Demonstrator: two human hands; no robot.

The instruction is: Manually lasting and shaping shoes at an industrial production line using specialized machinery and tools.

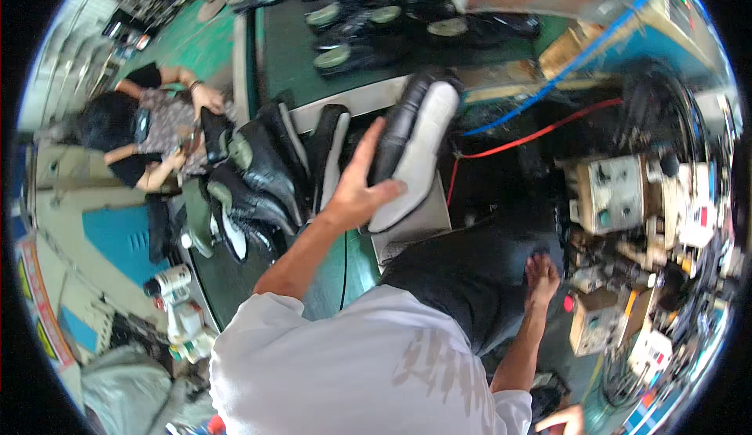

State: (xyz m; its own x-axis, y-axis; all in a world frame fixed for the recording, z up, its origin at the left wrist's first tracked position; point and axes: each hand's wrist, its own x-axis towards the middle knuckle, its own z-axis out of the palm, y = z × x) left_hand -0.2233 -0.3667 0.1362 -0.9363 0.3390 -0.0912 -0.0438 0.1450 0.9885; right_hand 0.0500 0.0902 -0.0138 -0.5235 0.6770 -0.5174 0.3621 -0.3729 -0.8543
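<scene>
My left hand (364,192) is closed around a black shoe (395,137), raised and tilted so that its pale sole (427,133) faces me. The thumb presses on the sole, and the fingers lie along the dark upper. My right hand (540,278) hangs low beside my dark trousers (462,278), fingers loosely bent and apart, with nothing visible in it. Left of the held shoe, another black shoe (329,153) stands on edge by the bench. Further left, several black shoes (266,168) with greenish insoles lie piled together.
More black shoes (360,51) stand in rows on a green conveyor (274,51) ahead. A co-worker (160,125) handles a shoe at the left. Blue (580,59) and red hoses (540,141) cross at the right, near control boxes (615,192). Someone's hand (565,418) shows at the bottom right.
</scene>
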